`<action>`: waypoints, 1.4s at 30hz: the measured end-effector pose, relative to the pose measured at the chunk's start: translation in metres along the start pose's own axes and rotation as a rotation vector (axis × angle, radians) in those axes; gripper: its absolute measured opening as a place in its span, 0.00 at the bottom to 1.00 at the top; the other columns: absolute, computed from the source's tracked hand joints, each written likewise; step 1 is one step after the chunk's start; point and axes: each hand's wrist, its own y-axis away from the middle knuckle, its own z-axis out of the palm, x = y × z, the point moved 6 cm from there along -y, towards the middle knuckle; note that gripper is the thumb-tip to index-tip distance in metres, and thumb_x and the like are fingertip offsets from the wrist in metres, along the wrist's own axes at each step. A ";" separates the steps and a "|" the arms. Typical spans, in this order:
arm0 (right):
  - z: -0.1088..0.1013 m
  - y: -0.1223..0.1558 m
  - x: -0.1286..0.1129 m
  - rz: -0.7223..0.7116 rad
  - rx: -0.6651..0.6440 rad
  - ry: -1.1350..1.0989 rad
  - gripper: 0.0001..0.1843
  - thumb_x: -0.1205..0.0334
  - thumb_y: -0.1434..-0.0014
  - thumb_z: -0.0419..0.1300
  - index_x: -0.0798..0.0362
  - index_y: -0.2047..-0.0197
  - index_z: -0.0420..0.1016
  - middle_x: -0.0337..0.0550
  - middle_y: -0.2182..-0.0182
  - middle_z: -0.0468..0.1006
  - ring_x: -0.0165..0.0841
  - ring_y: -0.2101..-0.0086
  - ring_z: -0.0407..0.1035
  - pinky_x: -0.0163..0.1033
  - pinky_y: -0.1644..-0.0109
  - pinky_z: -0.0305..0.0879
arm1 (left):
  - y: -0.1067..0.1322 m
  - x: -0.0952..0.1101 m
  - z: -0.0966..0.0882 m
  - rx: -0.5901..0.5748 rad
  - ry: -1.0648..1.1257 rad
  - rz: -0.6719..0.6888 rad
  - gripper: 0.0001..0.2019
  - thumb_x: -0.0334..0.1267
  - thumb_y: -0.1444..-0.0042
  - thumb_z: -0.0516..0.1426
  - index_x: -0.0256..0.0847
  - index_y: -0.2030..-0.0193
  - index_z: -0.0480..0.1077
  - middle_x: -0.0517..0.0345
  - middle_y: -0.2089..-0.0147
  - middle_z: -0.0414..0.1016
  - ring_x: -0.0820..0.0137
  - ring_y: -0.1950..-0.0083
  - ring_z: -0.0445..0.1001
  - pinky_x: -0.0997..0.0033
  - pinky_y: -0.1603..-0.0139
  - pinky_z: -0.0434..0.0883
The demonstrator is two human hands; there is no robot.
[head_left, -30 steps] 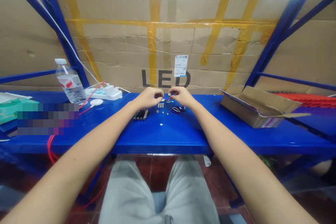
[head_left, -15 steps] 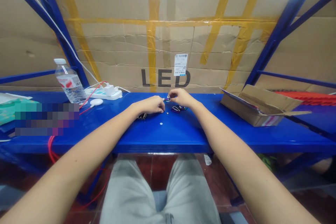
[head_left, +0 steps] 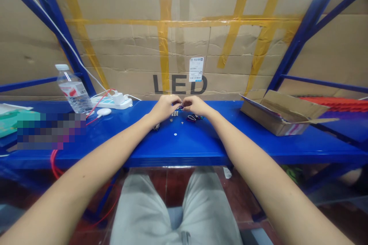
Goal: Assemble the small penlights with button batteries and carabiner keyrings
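Small part (head_left: pixel 181 106) sits right at the meeting fingertips of both hands, over the far middle of the table; too small to say what it is, and mostly hidden. Left hand (head_left: pixel 166 108): thumb and fingers curled in toward it, but whether they pinch it or only lie against it, cannot tell. Right hand (head_left: pixel 196 105): fingers bent and bunched, tips near the left's, grip also cannot tell. For clean work here, judged from the look: let one hand steady the part while the other makes small fingertip moves, keep it low over the table so a drop stays close, and turn the fingers so the contact can be seen. Just below the fingertips, rows of shiny discs (head_left: pixel 174 113) look easy to knock, so wrists should stay lifted; same for the loose disc (head_left: pixel 182 123) nearer the person. Clip-like loops (head_left: pixel 193 117) lie beneath the right hand, dark rods (head_left: pixel 156 126) partly hidden beside the left wrist; best not to drag a sleeveless forearm across either. White dot (head_left: pixel 175 134) nearer the table edge. Farther out on the blue table (head_left: pixel 178 149): open carton (head_left: pixel 283 116) right, power strip (head_left: pixel 110 102) and bottle (head_left: pixel 74 90) left.
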 end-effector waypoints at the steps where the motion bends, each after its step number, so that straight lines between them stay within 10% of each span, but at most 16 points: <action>1: 0.000 0.000 0.000 0.011 -0.003 -0.023 0.08 0.74 0.52 0.64 0.56 0.67 0.78 0.39 0.71 0.80 0.31 0.68 0.72 0.36 0.61 0.68 | 0.000 0.000 0.000 -0.003 0.002 0.008 0.05 0.30 0.42 0.60 0.40 0.66 0.78 0.57 0.66 0.82 0.70 0.64 0.77 0.71 0.60 0.70; 14: -0.002 0.004 -0.003 0.074 0.007 -0.107 0.08 0.76 0.53 0.62 0.56 0.69 0.76 0.38 0.73 0.78 0.29 0.72 0.71 0.35 0.64 0.69 | 0.001 -0.005 -0.002 -0.018 -0.052 0.001 0.07 0.32 0.42 0.58 0.40 0.63 0.78 0.54 0.64 0.81 0.68 0.63 0.76 0.69 0.59 0.70; 23: -0.013 0.003 0.010 0.083 0.102 0.159 0.09 0.77 0.54 0.63 0.56 0.68 0.78 0.41 0.70 0.81 0.32 0.66 0.74 0.34 0.59 0.68 | 0.014 0.010 0.026 -0.555 0.070 0.024 0.09 0.33 0.45 0.60 0.44 0.61 0.82 0.55 0.60 0.82 0.66 0.58 0.77 0.69 0.54 0.70; 30: -0.009 0.002 0.010 0.097 0.049 0.221 0.10 0.77 0.52 0.64 0.56 0.66 0.78 0.42 0.69 0.82 0.32 0.65 0.74 0.33 0.61 0.67 | 0.018 0.008 0.038 -0.638 0.125 -0.071 0.07 0.31 0.46 0.61 0.42 0.63 0.81 0.57 0.63 0.82 0.68 0.61 0.77 0.71 0.58 0.68; 42: 0.001 0.000 0.006 0.046 -0.003 0.064 0.09 0.73 0.53 0.65 0.56 0.66 0.79 0.41 0.68 0.82 0.33 0.64 0.74 0.35 0.60 0.67 | 0.002 -0.004 0.004 -0.048 0.026 -0.099 0.05 0.32 0.43 0.59 0.40 0.65 0.79 0.56 0.64 0.82 0.69 0.63 0.77 0.70 0.57 0.70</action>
